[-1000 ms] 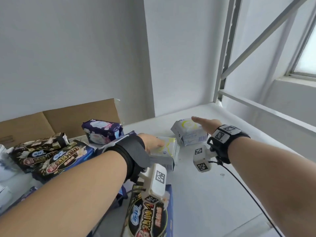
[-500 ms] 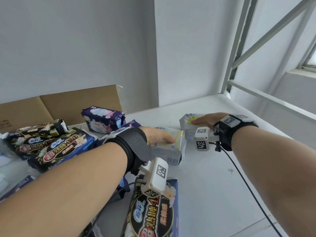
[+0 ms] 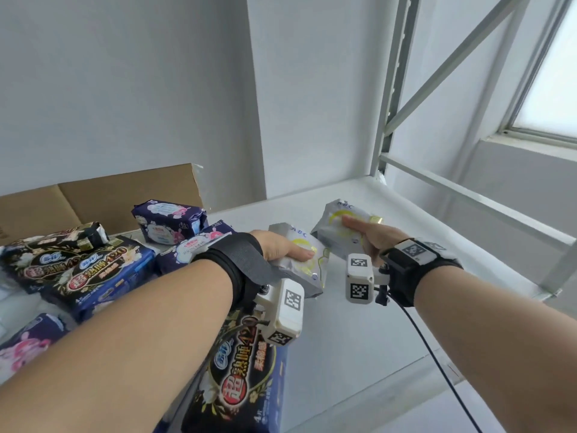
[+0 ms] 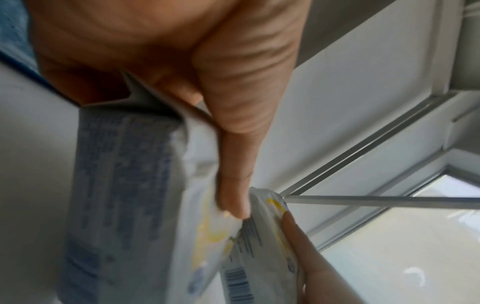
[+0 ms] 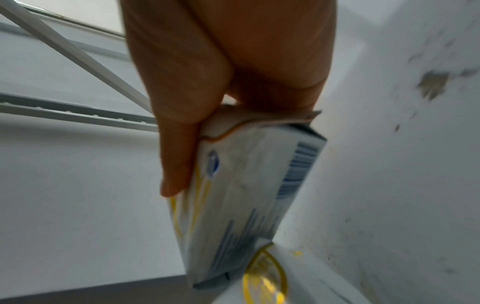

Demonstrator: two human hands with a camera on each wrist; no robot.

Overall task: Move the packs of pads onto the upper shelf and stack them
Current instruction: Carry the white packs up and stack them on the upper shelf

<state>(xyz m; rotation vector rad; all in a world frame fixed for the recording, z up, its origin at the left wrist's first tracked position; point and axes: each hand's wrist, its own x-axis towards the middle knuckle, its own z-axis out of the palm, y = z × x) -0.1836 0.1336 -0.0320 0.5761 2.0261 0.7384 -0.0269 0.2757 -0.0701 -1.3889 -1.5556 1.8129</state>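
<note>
Nearest the camera in the head view, a large dark pack (image 3: 237, 376) printed with "420" lies at the front edge of the white shelf (image 3: 359, 339), partly under the left forearm. Just beyond it, the left hand (image 3: 281, 250) is closed on a silver-white pack (image 3: 299, 260) marked with a yellow ring, thumb on its top face. Half a second ago this pack was lying flat under the hand; now it is raised and tilted. Beside it, the right hand (image 3: 368, 235) grips a matching pack (image 3: 337, 226), which a second ago was only being reached for with straight fingers and is now lifted clear of the shelf too. The two packs touch at their near corners. It is judged that both grasps are made and the carry towards an upper shelf can begin; no upper shelf is seen.

To the left, further dark and purple packs (image 3: 168, 225) are piled in front of a cardboard flap (image 3: 125, 198). Behind all stand grey walls, the rack frame (image 3: 390, 89) and a window (image 3: 552, 73).

The left wrist view adds what the head view hides: printed text on the pack's side (image 4: 116, 185) and a barcode on the neighbouring pack (image 4: 259, 257). The right wrist view shows that pack (image 5: 246, 195) pinched between thumb and fingers, scuff marks on the wall, and the other pack's yellow ring below.
</note>
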